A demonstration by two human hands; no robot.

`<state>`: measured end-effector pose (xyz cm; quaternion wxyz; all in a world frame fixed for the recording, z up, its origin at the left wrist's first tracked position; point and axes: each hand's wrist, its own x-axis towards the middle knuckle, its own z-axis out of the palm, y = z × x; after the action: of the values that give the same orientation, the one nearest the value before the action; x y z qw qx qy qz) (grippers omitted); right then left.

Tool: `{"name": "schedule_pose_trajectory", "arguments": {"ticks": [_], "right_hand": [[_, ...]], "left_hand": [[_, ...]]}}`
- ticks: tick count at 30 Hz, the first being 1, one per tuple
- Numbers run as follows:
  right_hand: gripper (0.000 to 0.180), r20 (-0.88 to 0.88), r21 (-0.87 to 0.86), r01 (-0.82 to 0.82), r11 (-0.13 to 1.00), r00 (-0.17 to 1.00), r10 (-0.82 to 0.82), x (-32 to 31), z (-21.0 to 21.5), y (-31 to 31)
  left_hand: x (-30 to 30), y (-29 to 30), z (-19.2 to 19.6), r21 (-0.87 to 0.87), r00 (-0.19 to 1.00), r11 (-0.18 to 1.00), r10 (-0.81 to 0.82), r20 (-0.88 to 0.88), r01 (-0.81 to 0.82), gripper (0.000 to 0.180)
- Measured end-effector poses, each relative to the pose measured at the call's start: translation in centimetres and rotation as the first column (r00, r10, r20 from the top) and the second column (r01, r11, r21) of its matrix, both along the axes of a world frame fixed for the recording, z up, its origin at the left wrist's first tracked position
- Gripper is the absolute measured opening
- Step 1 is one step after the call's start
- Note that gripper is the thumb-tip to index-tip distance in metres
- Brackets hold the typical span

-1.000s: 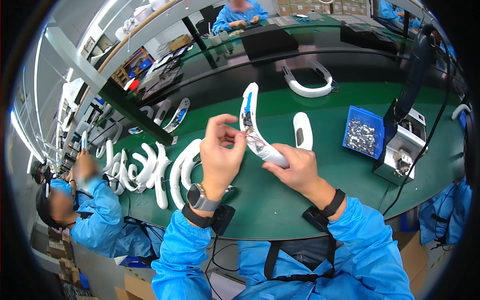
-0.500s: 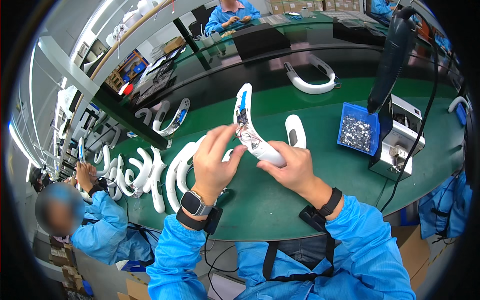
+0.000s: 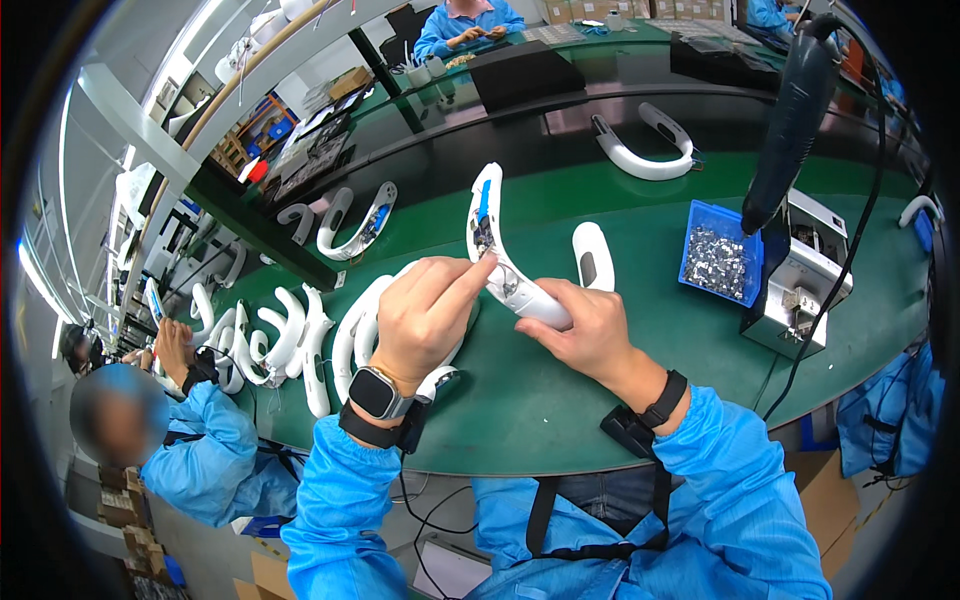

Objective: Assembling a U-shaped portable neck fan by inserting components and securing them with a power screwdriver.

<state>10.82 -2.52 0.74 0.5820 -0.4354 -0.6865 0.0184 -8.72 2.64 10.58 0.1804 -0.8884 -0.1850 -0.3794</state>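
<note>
Biggest first: the green-matted curved workbench (image 3: 640, 400) fills my view, w/ a row of white curved plastic shells (image 3: 290, 340) lying at left, a blue plastic bin of small metal parts (image 3: 720, 262) at right, and a dark hanging power screwdriver (image 3: 790, 110) over a grey box just beside the bin.

The white curved plastic neckband housing (image 3: 500, 255) is up off the mat, mid-bench, open side showing a circuit board. My right hand (image 3: 585, 325) is wrapped around its lower end, firm hold. My left hand (image 3: 425, 315) has fingertips pinched narrow against the middle of it, near the board; can't tell if they hold a small part.

Handling, my read: light, stiff, smooth so maybe slippery; exposed electronics look fragile, so grip the outer shell only. Free room is the bare mat in front; shells crowd left, bin right.
</note>
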Motion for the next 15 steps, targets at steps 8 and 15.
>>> {"name": "schedule_pose_trajectory", "arguments": {"ticks": [8, 15], "right_hand": [[0.045, 0.005, -0.013, 0.005, 1.0, 1.0, -0.005, 0.2, 0.1, -0.1], [0.045, 0.027, -0.009, -0.021, 1.0, 0.999, 0.021, 0.3, 0.1, 0.0]], "left_hand": [[-0.5, 0.8, 2.2, 0.025, 0.918, 0.993, -0.097, -0.384, 0.115, 0.035], [-0.3, 1.4, 4.2, 0.077, 0.869, 0.984, -0.103, -0.483, 0.16, 0.03]]}}
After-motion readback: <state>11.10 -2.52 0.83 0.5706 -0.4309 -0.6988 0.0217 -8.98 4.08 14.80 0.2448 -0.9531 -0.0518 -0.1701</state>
